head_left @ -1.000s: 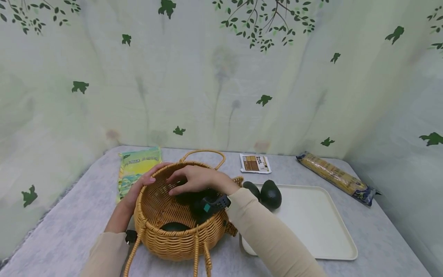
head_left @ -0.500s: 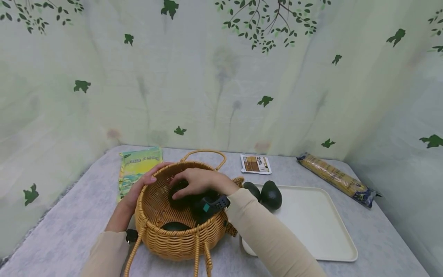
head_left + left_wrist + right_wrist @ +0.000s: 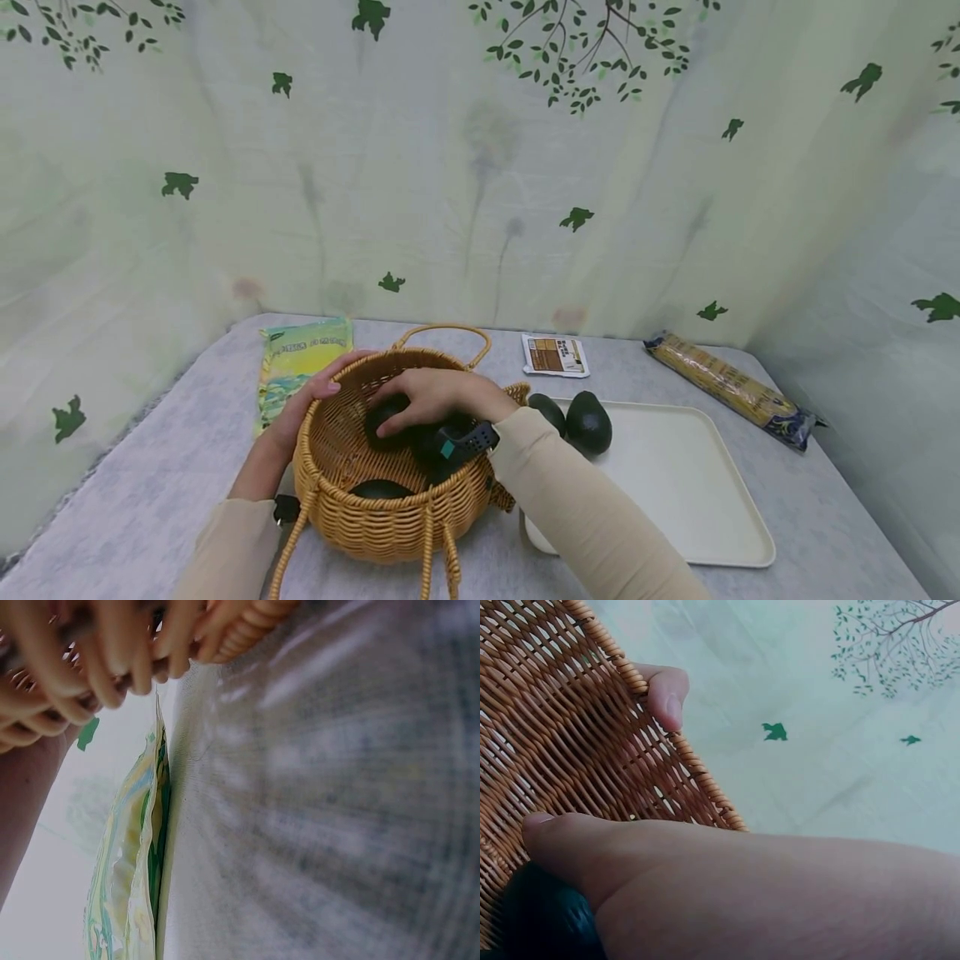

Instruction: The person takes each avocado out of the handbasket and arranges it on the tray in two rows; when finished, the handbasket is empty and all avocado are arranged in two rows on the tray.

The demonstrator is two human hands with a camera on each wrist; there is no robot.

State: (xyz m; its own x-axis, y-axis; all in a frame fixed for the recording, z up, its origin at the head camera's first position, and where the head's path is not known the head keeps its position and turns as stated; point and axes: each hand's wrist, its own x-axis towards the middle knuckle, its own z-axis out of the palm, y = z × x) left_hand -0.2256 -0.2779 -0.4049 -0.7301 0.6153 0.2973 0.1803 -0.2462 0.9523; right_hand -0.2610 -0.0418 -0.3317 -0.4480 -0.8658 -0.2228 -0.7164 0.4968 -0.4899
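Inside a round wicker basket [image 3: 367, 537], my right hand [image 3: 438, 396] grips a dark avocado [image 3: 381, 417], its thumb and fingers curled over the fruit. The right wrist view shows the thumb against that dark green skin [image 3: 551, 915], while the fingers are hidden. My left hand [image 3: 296, 417] holds the basket's left rim, thumb over the edge and fingers along the outside. Another avocado [image 3: 381, 490] lies in the basket near its front wall. Dark shapes under the right wrist are partly covered by the watch-like strap.
Right of the basket, two avocados [image 3: 588, 423] sit at the left end of a cream tray [image 3: 690, 492]. Behind stand a yellow-green bag [image 3: 307, 354], a small white-and-brown packet [image 3: 555, 356] and a long golden packet [image 3: 727, 387]. Rope-like handles [image 3: 450, 333] stick out from the basket.
My right hand has sunk slightly deeper into the basket, its fingers and thumb closing around the avocado. My left hand stays on the rim.
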